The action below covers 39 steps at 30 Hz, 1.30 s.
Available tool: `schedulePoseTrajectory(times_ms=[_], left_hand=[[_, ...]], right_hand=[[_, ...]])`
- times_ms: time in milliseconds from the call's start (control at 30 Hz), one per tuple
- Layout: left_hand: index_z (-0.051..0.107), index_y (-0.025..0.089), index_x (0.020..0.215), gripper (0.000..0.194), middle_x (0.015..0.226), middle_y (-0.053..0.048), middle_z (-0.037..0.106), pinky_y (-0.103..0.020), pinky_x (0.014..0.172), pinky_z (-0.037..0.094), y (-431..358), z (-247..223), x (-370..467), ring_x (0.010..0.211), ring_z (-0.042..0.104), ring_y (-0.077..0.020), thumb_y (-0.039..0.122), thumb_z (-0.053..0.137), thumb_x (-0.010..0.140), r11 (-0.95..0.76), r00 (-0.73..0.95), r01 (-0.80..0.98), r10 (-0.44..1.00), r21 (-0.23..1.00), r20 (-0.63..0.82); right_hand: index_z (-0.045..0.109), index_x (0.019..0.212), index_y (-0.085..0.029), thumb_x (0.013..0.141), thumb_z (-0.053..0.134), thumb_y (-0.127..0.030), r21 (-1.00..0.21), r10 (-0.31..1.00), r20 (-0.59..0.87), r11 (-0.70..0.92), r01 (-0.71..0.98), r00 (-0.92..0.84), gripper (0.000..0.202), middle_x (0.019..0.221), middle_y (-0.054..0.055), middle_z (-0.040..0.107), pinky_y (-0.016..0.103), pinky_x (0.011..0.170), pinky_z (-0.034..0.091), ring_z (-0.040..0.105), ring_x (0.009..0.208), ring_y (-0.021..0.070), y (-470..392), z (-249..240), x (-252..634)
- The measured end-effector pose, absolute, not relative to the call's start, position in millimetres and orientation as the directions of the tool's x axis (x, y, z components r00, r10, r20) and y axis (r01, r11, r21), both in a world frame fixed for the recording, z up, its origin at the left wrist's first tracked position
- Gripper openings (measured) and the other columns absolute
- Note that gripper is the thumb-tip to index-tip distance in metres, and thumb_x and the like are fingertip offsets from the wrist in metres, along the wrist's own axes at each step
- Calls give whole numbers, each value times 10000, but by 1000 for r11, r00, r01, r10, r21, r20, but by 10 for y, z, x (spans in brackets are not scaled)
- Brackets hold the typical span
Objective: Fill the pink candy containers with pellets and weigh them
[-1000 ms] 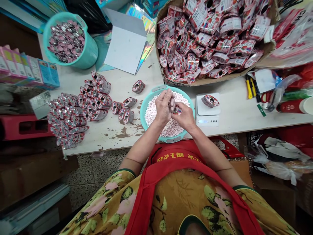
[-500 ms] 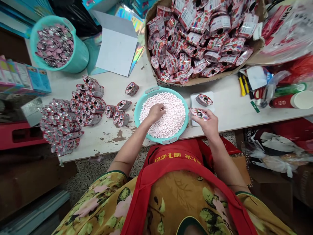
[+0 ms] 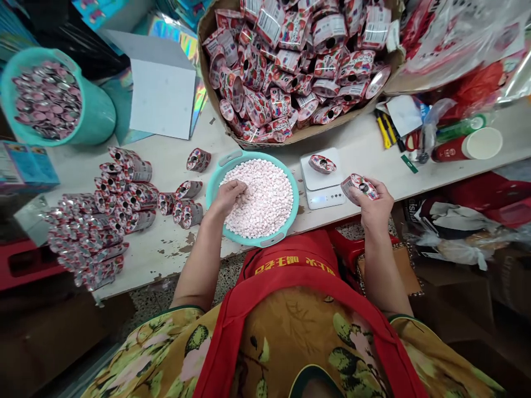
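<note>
our left hand [image 3: 231, 198], fingers curled nearly closed, is at the left side of a teal basin [image 3: 295, 202] of pale pink tablets [image 3: 263, 196]; we cannot tell whether it has hold of any. our right hand [image 3: 376, 205], fingers partly closed, grips a strawberry-printed packet [image 3: 360, 187], held up with its dark hole showing. just left of that hand sits a white scale [image 3: 324, 196], with a second packet [image 3: 322, 163] lying on its plate. beyond and left of our right hand, a cardboard box [image 3: 286, 145] brims with more printed packets [image 3: 292, 72]. left of our left hand, a few loose packets [image 3: 189, 189] lie near a stacked pile [image 3: 89, 232]; farther out, a teal bucket [image 3: 97, 113] holds small pink and silver pieces [image 3: 47, 99]. beyond our right hand, to its right, a red paper cup [image 3: 450, 150] lies on its side on the white table [image 3: 431, 179].
</note>
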<state>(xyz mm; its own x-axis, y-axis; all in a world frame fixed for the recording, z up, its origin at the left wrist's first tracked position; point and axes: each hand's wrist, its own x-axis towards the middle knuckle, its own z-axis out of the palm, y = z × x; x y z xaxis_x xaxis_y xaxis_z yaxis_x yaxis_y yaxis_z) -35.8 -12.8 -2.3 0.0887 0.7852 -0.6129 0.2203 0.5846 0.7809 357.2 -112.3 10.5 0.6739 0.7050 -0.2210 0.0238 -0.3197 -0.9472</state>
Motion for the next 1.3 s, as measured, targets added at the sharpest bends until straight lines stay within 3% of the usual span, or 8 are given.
schedulePoseTrajectory(times_ms=[67,167,333,533,733,1033,1300], left_hand=[[612,182,702,208,624,-4,589,-238,525,354,-38,68,-181,534,488,-107,368,682,760,432,131,446,835,784,-534],[667,181,761,163,700,-30,648,-265,615,402,161,234,310,645,560,-154,331,640,821,141,358,624,823,769,-441],[716,177,808,127,871,-61,675,-310,759,432,489,166,1506,798,605,-198,123,601,800,-266,624,663,713,700,-320],[716,166,918,254,1016,-120,643,-359,778,415,580,-191,2168,935,613,-262,70,492,848,-468,678,705,667,533,-309],[699,191,1033,342,1042,-89,644,-344,817,417,588,-178,2140,934,605,-233,31,521,788,-431,671,675,696,599,-255],[688,191,849,136,873,-41,680,-321,805,442,619,-63,1879,810,581,-186,132,601,764,-227,469,566,879,792,-83],[702,171,910,133,928,-48,723,-313,811,462,514,92,1562,841,612,-181,202,590,845,-217,459,668,873,712,-166]], right_hand=[[729,1033,-172,551,894,-355,-947,703,-221,-319,22,676,541,972,45,749,382,863,598,705,870,196,-1140,82,3586],[725,1046,-173,562,890,-356,-943,696,-238,-334,11,678,543,980,46,750,386,869,600,713,873,201,-1166,44,3617],[727,1060,-178,561,897,-375,-943,677,-261,-332,-30,689,562,990,49,756,390,883,598,721,871,204,-1226,-54,3741],[739,1059,-175,569,899,-408,-933,639,-275,-358,-39,718,566,987,58,760,391,879,593,714,884,209,-1361,-123,3921],[741,1054,-176,564,903,-391,-928,615,-307,-361,-87,726,559,982,56,762,372,848,590,709,865,202,-1409,-171,4003],[740,1025,-177,539,903,-378,-936,608,-280,-344,-71,743,551,958,39,757,370,847,594,709,845,195,-1327,-128,4011],[735,1026,-180,539,913,-363,-947,615,-248,-318,-52,749,550,945,16,741,365,859,589,699,854,190,-1363,-161,3953]])
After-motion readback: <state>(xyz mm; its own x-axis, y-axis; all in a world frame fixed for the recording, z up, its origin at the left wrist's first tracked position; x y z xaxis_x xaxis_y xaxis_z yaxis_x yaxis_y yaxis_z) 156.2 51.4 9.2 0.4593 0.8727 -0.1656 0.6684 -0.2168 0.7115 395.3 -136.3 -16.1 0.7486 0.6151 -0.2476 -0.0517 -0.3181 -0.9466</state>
